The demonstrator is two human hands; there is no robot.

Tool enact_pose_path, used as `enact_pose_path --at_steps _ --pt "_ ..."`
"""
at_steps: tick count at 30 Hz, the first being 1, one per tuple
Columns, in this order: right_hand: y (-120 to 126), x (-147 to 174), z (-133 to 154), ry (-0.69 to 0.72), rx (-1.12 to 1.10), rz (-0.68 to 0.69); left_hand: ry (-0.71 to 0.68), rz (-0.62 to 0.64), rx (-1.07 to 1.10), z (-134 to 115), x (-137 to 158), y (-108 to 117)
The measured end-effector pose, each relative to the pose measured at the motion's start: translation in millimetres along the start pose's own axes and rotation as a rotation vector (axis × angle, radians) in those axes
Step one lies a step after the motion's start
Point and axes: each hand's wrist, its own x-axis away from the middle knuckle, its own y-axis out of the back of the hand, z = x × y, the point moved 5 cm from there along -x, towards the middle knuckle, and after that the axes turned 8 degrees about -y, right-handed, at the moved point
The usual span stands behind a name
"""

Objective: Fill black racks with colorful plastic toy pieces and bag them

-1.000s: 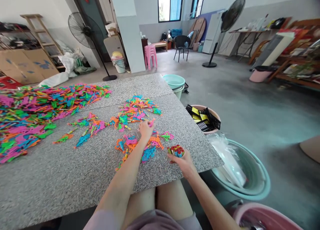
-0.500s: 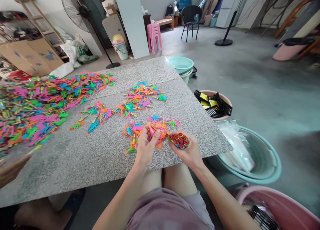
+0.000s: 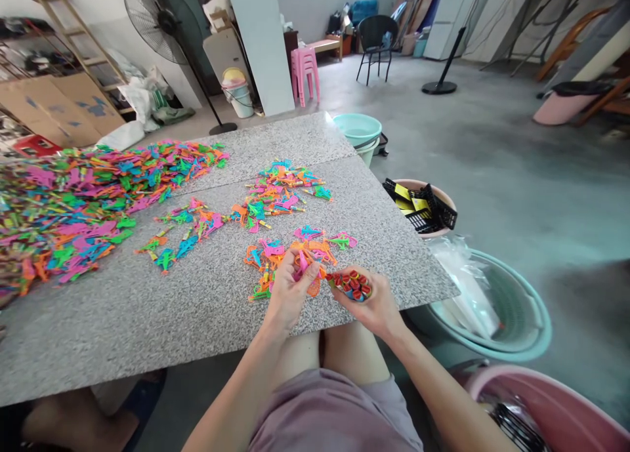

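1. Pink plastic piece (image 3: 302, 263) pinched between thumb and fingers of left hand (image 3: 285, 291), grip narrow; orange plastic piece (image 3: 321, 269) just beyond the fingertips.
2. Bundle of red-ended tubes (image 3: 355, 285) gathered snugly in right hand (image 3: 380, 308), ends turned toward the camera.
3. Just changed: left hand drawn back from beside far cluster (image 3: 280, 183), its place 1.0 s ago, to just beside right hand. Judged meaning: pick-up of pink piece done, close two-handed handling under way.
4. Against 0.5 s ago: left-hand pieces a shade nearer to bundle; both grips otherwise much alike. Extra green piece (image 3: 166, 260) now lying at edge of small side cluster (image 3: 201, 224).
5. Contact between orange piece and bundle: likely, but too small and blurred to settle.
6. Beneath and behind left hand: near pile (image 3: 272, 247) of mixed pink, orange, blue and green plastic, on speckled grey stone tabletop (image 3: 187, 327).
7. Farther left on same tabletop: large heap (image 3: 98, 203), well apart from both hands.
8. On floor to the right: turquoise tub (image 3: 545, 337) with clear plastic bags (image 3: 472, 301); black baskets (image 3: 434, 207) in peach tub (image 3: 433, 188) beyond.
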Motion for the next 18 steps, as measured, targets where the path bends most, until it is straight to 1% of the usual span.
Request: enact_pose_path --at_steps 3,5,8,10,11,13,15,16,18 --pt "0 2 3 0.072 0.101 0.006 0.005 -0.03 0.0 2 5 1" --pt "0 2 4 0.077 0.104 0.03 0.037 -0.052 0.072 6 8 3" --pt "-4 1 1 -0.031 -0.034 0.157 0.094 0.001 0.202 11 12 3" --pt "-10 0 -3 -0.136 -0.151 0.25 0.097 0.035 0.228 14 13 4" --pt "-14 0 -6 -0.183 -0.204 0.278 0.095 0.03 0.227 15 14 4" --pt "-19 -2 -12 -0.244 -0.273 0.28 0.098 -0.031 0.228 19 18 6" --pt "-23 -5 -16 -0.257 -0.287 0.25 0.107 -0.097 0.22 23 21 7" --pt "-23 -6 -18 -0.253 -0.278 0.237 0.104 -0.113 0.194 24 21 8" --pt "-22 -11 -22 -0.241 -0.26 0.205 0.06 -0.128 0.047 22 10 15"
